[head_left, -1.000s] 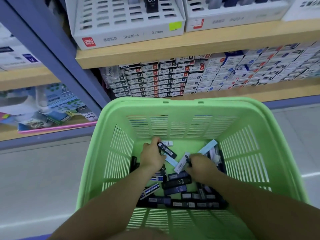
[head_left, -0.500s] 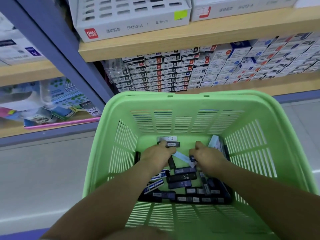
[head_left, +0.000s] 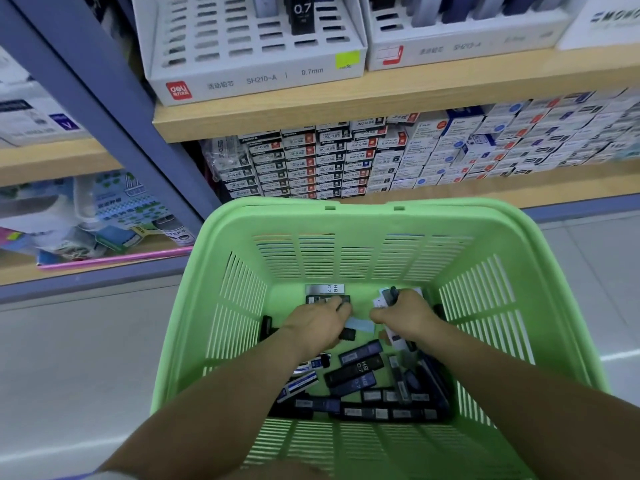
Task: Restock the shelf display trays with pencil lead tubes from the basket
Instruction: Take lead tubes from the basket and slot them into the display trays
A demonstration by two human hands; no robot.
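Basket (head_left: 363,211) is open on top, straight drop in. Slotted walls box in all four sides. Lead tubes (head_left: 356,370) clutter the near and right floor; bare floor only along the far edge. Display tray (head_left: 259,79) up on the shelf: near slots free, one black tube (head_left: 302,13) standing far middle.

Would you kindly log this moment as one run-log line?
phase: picking | left hand: at dark tube, grip unclear | right hand: grips tube bundle | green basket: holds loose tubes
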